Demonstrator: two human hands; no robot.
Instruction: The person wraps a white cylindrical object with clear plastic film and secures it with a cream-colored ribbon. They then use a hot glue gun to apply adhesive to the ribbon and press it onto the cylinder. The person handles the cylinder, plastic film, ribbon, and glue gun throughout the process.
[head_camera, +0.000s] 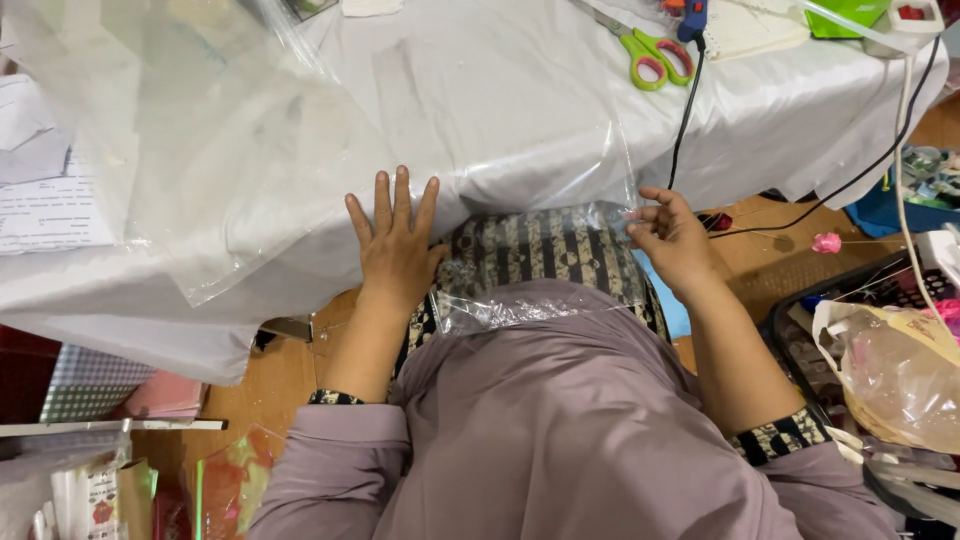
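Clear plastic sheet (300, 170) on white-covered table (520, 90): left hand (396, 245) flat, fingers spread, pressing it; right hand (675, 240) pinching its edge.

Left hand (395, 245) flat, fingers spread; right hand (672, 240) pinching.

The green-handled scissors (648, 48) lose their blade tips at the top edge; the glue gun (692, 18) is cut off there too, and the clear plastic sheet (250, 150) runs past the upper left corner
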